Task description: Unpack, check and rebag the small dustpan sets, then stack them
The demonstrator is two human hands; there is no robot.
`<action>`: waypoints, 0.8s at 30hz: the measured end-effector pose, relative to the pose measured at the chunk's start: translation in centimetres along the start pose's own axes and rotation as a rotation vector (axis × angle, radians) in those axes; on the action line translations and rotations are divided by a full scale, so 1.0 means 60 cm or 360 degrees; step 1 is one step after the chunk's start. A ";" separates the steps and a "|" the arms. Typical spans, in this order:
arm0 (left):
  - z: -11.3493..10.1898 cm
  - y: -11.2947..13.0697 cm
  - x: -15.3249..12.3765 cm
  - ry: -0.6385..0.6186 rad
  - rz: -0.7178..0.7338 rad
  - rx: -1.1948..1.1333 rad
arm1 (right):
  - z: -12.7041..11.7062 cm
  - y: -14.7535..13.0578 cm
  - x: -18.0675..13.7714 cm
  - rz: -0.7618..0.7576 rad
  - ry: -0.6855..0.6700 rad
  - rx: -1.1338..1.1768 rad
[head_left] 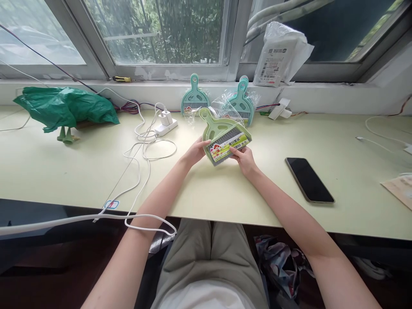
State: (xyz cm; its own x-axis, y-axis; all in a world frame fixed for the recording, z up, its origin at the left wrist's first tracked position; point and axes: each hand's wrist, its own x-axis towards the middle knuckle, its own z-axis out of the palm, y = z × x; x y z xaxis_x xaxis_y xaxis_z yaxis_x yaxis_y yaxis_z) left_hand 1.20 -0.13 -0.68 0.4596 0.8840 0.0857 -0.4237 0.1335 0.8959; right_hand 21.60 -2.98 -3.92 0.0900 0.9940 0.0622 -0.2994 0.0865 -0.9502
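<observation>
Between my two hands is a light green dustpan and brush set [222,131], tilted, with grey bristles and a printed label across its front. My left hand [197,151] is closed on its left edge, thumb on the front. At its lower right edge, my right hand [243,158] grips it, thumb on the label. Just behind stands a teal dustpan and brush set [195,95] against the wall. To its right, more teal dustpan sets [240,101] are stacked together, with clear plastic wrap around them.
A black phone [309,180] lies right of my hands. White cables [140,159] run from a power strip [166,128] across the left side and over the table edge. A green plastic bag [67,107] sits far left; a white package [273,58] stands on the sill.
</observation>
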 end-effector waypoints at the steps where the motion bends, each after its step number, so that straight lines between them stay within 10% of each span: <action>1: 0.002 -0.003 -0.001 -0.0024 -0.0028 0.0017 | -0.001 0.001 0.000 0.0000 0.0002 -0.0001; 24: 0.004 -0.017 -0.002 -0.0077 -0.0303 0.0411 | 0.009 -0.011 -0.008 -0.0036 0.0037 0.0156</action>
State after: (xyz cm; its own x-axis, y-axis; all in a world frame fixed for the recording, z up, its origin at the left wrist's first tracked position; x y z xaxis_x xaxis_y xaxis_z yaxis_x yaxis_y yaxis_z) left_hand 1.77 -0.47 -1.47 0.5506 0.8310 -0.0787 -0.1176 0.1706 0.9783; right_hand 21.24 -3.47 -3.13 0.1195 0.9900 0.0752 -0.3882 0.1163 -0.9142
